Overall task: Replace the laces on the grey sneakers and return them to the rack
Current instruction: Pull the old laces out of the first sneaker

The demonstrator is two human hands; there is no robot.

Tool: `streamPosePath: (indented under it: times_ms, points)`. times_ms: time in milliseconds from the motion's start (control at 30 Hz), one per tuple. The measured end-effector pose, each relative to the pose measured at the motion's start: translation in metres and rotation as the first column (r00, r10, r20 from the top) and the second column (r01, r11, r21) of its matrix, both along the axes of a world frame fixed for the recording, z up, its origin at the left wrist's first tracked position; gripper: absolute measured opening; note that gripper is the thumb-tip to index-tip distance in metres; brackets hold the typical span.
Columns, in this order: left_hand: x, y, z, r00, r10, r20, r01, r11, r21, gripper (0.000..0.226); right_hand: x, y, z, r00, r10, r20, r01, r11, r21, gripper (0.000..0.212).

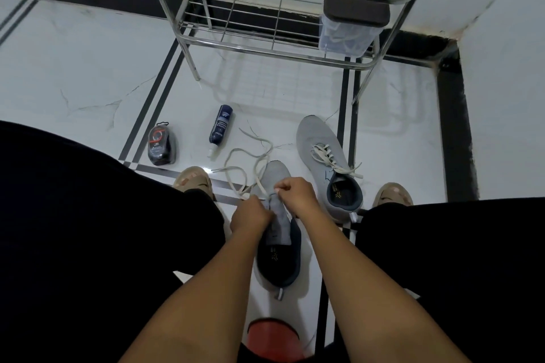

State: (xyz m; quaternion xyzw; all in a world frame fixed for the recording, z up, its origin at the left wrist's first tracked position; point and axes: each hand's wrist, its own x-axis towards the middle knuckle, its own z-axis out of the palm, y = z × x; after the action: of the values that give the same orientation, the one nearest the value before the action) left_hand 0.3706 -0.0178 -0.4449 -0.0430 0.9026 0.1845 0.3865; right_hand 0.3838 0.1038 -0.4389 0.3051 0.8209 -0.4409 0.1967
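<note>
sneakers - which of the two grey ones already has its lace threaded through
The sneaker on the right, lying apart from the hands, has its lace crisscrossed through the eyelets. The sneaker between the feet is mid-lacing, its lace trailing loose on the floor.

You are looking down at a white tiled floor point(88, 68) crossed by dark stripes. On it, nearest you, lies one grey sneaker point(278, 247), its loose lace point(236, 168) trailing off to the far left. A second, laced sneaker point(327, 168) lies just right of it. Farther left sit a dark blue bottle point(220, 130) lying down and a small polish case point(162, 144). At the far side stands a metal rack point(265, 23), a lidded clear box point(351, 20) on its lower shelf.
</note>
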Motion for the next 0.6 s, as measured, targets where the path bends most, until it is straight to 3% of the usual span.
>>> streamPosePath:
  times_ms: [100, 267, 333, 367, 400, 433, 467, 533, 567, 600]
  points:
    - [-0.002, -0.006, -0.003, 0.997, 0.049, -0.061, -0.047, 0.998, 0.039, 0.025, -0.005, -0.008, -0.009, 0.994, 0.099, 0.039, -0.103, 0.99, 0.096, 0.018]
    - [-0.006, -0.01, -0.007, 0.988, 0.156, -0.006, -0.154, 0.982, 0.112, 0.016, -0.007, -0.014, -0.02, 0.985, 0.17, 0.026, -0.172, 0.974, 0.145, 0.009]
    - [-0.008, -0.011, -0.01, 0.982, 0.189, -0.002, -0.188, 0.978, 0.094, 0.013, -0.008, -0.014, -0.028, 0.998, 0.059, 0.032, -0.061, 0.995, 0.075, 0.013]
    - [-0.009, -0.011, -0.011, 0.979, 0.205, 0.005, -0.205, 0.975, 0.082, 0.013, -0.009, -0.011, -0.031, 0.996, -0.083, 0.041, 0.083, 0.996, -0.012, 0.016]
    - [-0.01, -0.012, -0.012, 0.975, 0.224, 0.015, -0.224, 0.972, 0.071, 0.014, -0.012, -0.006, -0.029, 0.956, -0.287, 0.053, 0.292, 0.948, -0.126, 0.018]
    - [-0.011, -0.014, -0.013, 0.971, 0.238, 0.023, -0.239, 0.969, 0.062, 0.016, -0.016, 0.003, -0.025, 0.86, -0.506, 0.066, 0.505, 0.827, -0.248, 0.02]
    - [-0.011, -0.016, -0.014, 0.967, 0.252, 0.036, -0.254, 0.965, 0.059, 0.017, -0.021, 0.015, -0.017, 0.717, -0.693, 0.078, 0.666, 0.648, -0.369, 0.024]
    - [-0.012, -0.018, -0.016, 0.961, 0.272, 0.055, -0.275, 0.959, 0.071, 0.016, -0.034, 0.044, 0.006, 0.397, -0.917, 0.044, 0.781, 0.313, -0.54, 0.027]
    - [-0.012, -0.018, -0.017, 0.959, 0.277, 0.065, -0.282, 0.956, 0.079, 0.014, -0.04, 0.057, 0.018, 0.321, -0.947, -0.023, 0.787, 0.28, -0.549, 0.024]
    - [-0.012, -0.018, -0.017, 0.955, 0.285, 0.077, -0.291, 0.953, 0.084, 0.014, -0.045, 0.065, 0.028, 0.331, -0.937, -0.115, 0.793, 0.342, -0.505, 0.022]
